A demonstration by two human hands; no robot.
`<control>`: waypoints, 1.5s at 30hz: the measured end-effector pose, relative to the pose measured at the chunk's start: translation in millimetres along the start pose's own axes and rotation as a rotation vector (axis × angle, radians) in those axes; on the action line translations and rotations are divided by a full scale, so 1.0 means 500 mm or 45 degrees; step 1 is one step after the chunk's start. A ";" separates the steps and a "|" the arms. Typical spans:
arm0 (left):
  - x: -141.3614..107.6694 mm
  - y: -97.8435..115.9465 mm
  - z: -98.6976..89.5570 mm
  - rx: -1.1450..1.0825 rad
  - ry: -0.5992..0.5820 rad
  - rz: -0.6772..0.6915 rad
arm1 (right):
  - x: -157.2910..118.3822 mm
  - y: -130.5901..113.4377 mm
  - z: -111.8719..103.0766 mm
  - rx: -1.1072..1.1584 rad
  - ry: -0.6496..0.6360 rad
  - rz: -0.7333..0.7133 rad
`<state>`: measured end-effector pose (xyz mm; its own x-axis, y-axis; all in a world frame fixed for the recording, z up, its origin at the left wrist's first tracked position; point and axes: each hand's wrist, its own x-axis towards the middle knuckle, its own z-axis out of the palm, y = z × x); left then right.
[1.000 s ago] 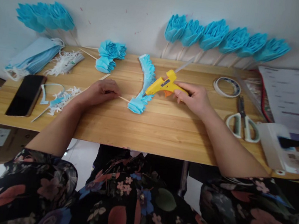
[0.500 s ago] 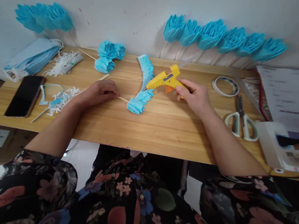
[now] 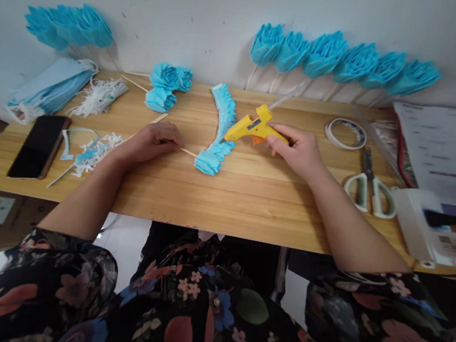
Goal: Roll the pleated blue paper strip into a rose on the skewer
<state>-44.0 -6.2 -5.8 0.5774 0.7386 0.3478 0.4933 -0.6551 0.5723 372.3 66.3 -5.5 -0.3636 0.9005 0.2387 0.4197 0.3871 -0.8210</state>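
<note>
My left hand (image 3: 157, 140) is closed around a thin wooden stick (image 3: 188, 152). At the stick's right end a blue petal strip (image 3: 208, 162) is wound into a small roll. The unrolled part of that strip (image 3: 224, 110) curves away over the table toward the wall, its outer edge cut into petals. In my right hand (image 3: 297, 150) is a yellow glue gun (image 3: 256, 125) with an orange trigger and a clear glue stick (image 3: 287, 97) at its back. Its nozzle points down at the strip just above the roll; whether it touches cannot be made out.
Finished blue flowers on sticks lean against the wall at right (image 3: 325, 54) and left (image 3: 69, 27). Smaller blue flowers (image 3: 163, 78) lie behind my left hand. Face masks (image 3: 54, 85), a phone (image 3: 38, 146) and scraps (image 3: 95, 154) are left; tape (image 3: 345, 134), scissors (image 3: 371, 187) and papers (image 3: 449, 152) right.
The glue gun's nozzle has shifted very slightly right and toward me along the strip, and the gun is tilted a little more steeply. My left hand keeps its hold on the stick.
</note>
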 end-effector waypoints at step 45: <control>-0.006 -0.014 -0.005 -0.036 -0.013 -0.054 | 0.000 0.006 0.000 0.115 -0.005 0.044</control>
<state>-50.9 -3.3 -9.0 0.5631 0.7639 0.3153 0.4990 -0.6184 0.6071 373.5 67.6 -7.7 -0.3534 0.9121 0.2080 0.3550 0.3365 -0.8722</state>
